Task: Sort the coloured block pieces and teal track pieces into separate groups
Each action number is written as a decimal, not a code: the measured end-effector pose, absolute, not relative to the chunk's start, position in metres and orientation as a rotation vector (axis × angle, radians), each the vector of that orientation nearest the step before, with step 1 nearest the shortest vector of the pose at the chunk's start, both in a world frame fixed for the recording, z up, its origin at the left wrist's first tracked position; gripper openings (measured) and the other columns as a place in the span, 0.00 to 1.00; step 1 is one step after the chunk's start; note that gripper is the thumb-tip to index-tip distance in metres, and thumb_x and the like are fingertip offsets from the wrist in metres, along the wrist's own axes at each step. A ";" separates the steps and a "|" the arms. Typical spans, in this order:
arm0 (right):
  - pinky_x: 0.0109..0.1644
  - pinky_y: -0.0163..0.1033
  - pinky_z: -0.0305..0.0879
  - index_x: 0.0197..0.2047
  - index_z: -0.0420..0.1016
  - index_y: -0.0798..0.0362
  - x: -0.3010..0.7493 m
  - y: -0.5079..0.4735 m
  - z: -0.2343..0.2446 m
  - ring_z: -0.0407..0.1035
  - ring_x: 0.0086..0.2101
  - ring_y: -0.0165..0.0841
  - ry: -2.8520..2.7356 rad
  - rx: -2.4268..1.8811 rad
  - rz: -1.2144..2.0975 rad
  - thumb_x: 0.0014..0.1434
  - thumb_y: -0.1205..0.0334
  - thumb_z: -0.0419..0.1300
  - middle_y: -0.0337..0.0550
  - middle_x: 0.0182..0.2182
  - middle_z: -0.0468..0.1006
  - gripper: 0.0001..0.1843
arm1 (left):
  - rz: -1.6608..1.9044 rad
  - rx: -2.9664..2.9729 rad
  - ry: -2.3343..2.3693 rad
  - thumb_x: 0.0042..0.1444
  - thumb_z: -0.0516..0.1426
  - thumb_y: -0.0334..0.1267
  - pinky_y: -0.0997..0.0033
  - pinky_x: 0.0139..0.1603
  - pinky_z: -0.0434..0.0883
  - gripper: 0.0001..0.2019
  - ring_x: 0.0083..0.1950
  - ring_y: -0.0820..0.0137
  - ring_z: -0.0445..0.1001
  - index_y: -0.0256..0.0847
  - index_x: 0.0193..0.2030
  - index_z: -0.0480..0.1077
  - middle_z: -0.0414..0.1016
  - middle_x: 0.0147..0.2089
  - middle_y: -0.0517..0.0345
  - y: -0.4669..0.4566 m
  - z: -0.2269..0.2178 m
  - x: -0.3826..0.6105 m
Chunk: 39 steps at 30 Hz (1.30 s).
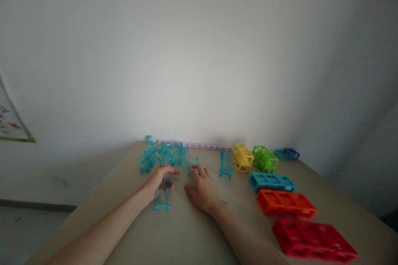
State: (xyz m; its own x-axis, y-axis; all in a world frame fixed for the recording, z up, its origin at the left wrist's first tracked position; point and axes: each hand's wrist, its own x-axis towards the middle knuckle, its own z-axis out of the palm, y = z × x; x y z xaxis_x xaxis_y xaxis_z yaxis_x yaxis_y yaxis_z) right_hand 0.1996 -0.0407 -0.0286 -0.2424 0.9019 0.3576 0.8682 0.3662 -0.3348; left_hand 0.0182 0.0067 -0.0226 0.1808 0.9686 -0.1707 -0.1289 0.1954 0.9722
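Note:
My left hand (159,179) is closed around a clear teal plastic track piece (163,198) that rests on the beige table (186,236). My right hand (202,188) lies palm down on the table with fingers spread, its fingertips touching the edge of a pile of clear teal track pieces (164,155). Another single teal track piece (225,163) lies just right of my right hand.
A row of lattice blocks runs along the right: yellow (242,157), green (265,159), blue (271,181), orange (286,203), red (314,238). A lilac strip (195,145) lies at the back edge. A dark blue piece (287,154) sits far right. A white wall stands behind.

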 end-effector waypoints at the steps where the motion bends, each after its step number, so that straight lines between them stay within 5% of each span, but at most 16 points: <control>1: 0.60 0.46 0.56 0.62 0.61 0.52 0.200 -0.041 -0.028 0.59 0.55 0.42 -2.132 -1.520 0.089 0.56 0.60 0.58 0.51 0.57 0.64 0.30 | 1.019 1.022 1.061 0.42 0.58 0.43 0.77 0.11 0.54 0.12 0.14 0.74 0.69 0.38 0.30 0.64 0.79 0.34 0.51 0.007 -0.022 0.018; 5: 0.60 0.47 0.55 0.61 0.62 0.52 0.199 -0.041 -0.027 0.58 0.56 0.44 -2.123 -1.509 0.071 0.56 0.59 0.59 0.51 0.59 0.63 0.29 | 1.031 0.955 1.051 0.42 0.59 0.42 0.77 0.12 0.54 0.10 0.14 0.74 0.69 0.38 0.28 0.65 0.80 0.34 0.52 0.010 -0.025 0.018; 14: 0.52 0.41 0.61 0.52 0.70 0.55 0.199 -0.035 -0.028 0.67 0.46 0.40 -1.948 -1.579 0.176 0.51 0.61 0.64 0.49 0.45 0.75 0.24 | 0.995 1.006 0.977 0.44 0.59 0.42 0.77 0.12 0.54 0.13 0.15 0.73 0.70 0.36 0.34 0.71 0.79 0.32 0.54 0.003 -0.020 0.018; 19: 0.46 0.36 0.61 0.40 0.77 0.54 0.197 -0.035 -0.028 0.70 0.40 0.36 -1.845 -1.596 0.215 0.57 0.62 0.58 0.46 0.37 0.78 0.09 | 0.982 1.090 0.918 0.46 0.60 0.44 0.77 0.13 0.55 0.17 0.16 0.72 0.71 0.35 0.40 0.73 0.80 0.31 0.52 -0.003 -0.012 0.020; 24: 0.37 0.35 0.59 0.31 0.77 0.55 0.194 -0.034 -0.028 0.71 0.34 0.36 -1.715 -1.651 0.266 0.62 0.59 0.53 0.48 0.30 0.78 0.15 | 0.998 1.070 0.896 0.48 0.61 0.43 0.76 0.15 0.61 0.14 0.18 0.72 0.73 0.36 0.39 0.72 0.80 0.42 0.48 -0.001 -0.013 0.021; 28: 0.32 0.35 0.56 0.28 0.76 0.56 0.194 -0.032 -0.029 0.69 0.28 0.34 -1.597 -1.684 0.353 0.63 0.59 0.49 0.46 0.25 0.77 0.19 | 0.991 1.029 0.878 0.49 0.62 0.41 0.76 0.16 0.64 0.12 0.25 0.66 0.78 0.36 0.37 0.70 0.79 0.41 0.48 0.000 -0.016 0.021; 39: 0.35 0.36 0.59 0.19 0.76 0.53 0.195 -0.036 -0.022 0.70 0.28 0.34 -1.450 -1.509 0.665 0.60 0.59 0.46 0.43 0.22 0.77 0.24 | 0.979 0.946 0.914 0.51 0.61 0.39 0.72 0.20 0.70 0.15 0.30 0.63 0.79 0.34 0.43 0.69 0.75 0.51 0.40 -0.001 -0.014 0.022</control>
State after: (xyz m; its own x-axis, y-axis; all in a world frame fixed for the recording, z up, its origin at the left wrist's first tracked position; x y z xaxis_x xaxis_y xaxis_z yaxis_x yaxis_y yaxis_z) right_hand 0.1948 -0.0358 -0.0223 0.1634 0.9649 0.2056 0.4741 0.1059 -0.8741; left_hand 0.0219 -0.0006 -0.0136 0.2870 0.9392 -0.1885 -0.2518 0.2638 0.9311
